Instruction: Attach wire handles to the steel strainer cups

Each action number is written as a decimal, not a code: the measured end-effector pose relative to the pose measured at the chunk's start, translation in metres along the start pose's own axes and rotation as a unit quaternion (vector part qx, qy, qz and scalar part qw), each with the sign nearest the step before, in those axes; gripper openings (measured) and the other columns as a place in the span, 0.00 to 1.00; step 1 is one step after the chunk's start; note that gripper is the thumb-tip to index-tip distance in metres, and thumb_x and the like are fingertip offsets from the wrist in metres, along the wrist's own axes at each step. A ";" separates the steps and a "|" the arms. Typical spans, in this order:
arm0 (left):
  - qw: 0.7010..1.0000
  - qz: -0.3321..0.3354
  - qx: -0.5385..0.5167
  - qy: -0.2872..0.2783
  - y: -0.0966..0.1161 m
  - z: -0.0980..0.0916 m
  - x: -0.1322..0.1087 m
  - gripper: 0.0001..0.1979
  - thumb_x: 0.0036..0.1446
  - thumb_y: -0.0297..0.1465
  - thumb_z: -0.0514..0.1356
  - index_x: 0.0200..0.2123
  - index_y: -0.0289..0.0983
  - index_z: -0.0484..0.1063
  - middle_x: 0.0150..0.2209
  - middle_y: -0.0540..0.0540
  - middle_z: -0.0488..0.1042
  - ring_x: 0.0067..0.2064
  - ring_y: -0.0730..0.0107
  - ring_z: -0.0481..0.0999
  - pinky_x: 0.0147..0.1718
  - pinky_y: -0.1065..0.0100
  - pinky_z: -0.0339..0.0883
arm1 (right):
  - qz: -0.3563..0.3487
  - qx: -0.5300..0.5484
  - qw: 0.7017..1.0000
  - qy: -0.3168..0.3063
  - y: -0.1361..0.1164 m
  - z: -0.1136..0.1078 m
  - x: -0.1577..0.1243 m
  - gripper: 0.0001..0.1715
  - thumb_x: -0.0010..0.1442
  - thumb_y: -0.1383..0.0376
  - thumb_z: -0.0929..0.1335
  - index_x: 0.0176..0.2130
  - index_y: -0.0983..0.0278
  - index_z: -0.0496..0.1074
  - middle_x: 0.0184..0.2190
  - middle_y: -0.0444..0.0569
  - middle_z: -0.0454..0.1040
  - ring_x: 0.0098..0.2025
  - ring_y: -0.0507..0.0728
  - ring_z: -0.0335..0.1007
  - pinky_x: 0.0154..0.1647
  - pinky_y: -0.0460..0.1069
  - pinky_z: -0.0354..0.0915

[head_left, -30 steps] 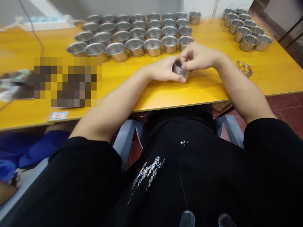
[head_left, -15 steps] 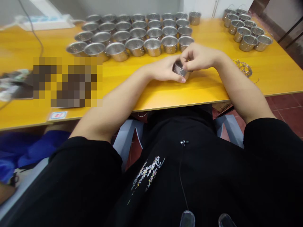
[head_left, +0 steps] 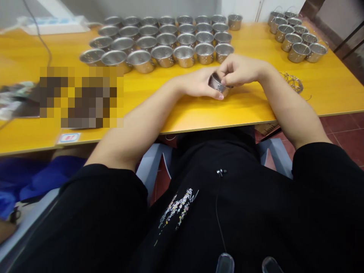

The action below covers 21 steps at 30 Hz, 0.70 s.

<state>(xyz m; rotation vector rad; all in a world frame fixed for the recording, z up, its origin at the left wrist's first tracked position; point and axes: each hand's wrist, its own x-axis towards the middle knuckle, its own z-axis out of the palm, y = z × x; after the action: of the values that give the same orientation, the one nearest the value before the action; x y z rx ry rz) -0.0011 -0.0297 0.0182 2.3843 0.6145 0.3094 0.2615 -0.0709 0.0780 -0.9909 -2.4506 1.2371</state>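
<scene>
A small perforated metal cup (head_left: 219, 86) is tilted above the table's front part, its opening turned partly toward me. My left hand (head_left: 201, 84) wraps round its left side, thumb along the front. My right hand (head_left: 237, 71) has its fingers pinched at the cup's right rim, thumb near the edge. Whatever those fingertips hold is too small and too covered to make out. Right of my right forearm lies a loose heap of bent wire handles (head_left: 294, 82).
Rows of similar perforated cups (head_left: 184, 56) stand along the back of the yellow table (head_left: 196, 115). More cups with wire handles (head_left: 299, 52) are grouped at the far right. A blurred-out patch (head_left: 85, 98) covers something on the left, near a power strip (head_left: 54, 25).
The cup and both hands have stayed almost in place. My right fingers have shifted very slightly at the rim.
</scene>
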 end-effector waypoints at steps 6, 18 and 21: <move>1.000 0.017 -0.006 0.016 0.001 0.000 -0.001 0.59 0.54 0.72 0.75 0.80 0.46 0.79 0.58 0.51 0.91 0.67 0.42 0.80 0.74 0.44 0.78 | -0.018 0.021 0.999 -0.031 0.002 -0.001 0.002 0.21 0.66 0.61 0.83 0.30 0.61 0.73 0.23 0.42 0.67 0.26 0.52 0.57 0.22 0.43 0.57; 1.000 0.005 0.001 0.023 0.009 0.003 -0.004 0.63 0.53 0.77 0.73 0.83 0.49 0.78 0.60 0.53 0.92 0.76 0.36 0.77 0.82 0.41 0.74 | -0.003 0.002 0.999 0.041 0.002 0.008 -0.005 0.24 0.69 0.56 0.85 0.33 0.60 0.74 0.25 0.40 0.69 0.29 0.54 0.62 0.29 0.46 0.61; 0.998 0.006 0.000 0.061 0.004 0.004 -0.003 0.60 0.47 0.73 0.79 0.77 0.49 0.82 0.68 0.47 0.89 0.76 0.29 0.81 0.80 0.39 0.76 | -0.055 -0.034 0.995 0.075 0.009 0.012 -0.003 0.19 0.66 0.54 0.84 0.34 0.59 0.77 0.28 0.42 0.71 0.33 0.56 0.62 0.35 0.50 0.64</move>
<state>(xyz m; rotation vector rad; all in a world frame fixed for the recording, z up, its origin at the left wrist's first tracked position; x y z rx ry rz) -0.0012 -0.0362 0.0170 2.3834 0.6555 0.4625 0.2620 -0.0767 0.0642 -0.9161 -2.4093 1.0122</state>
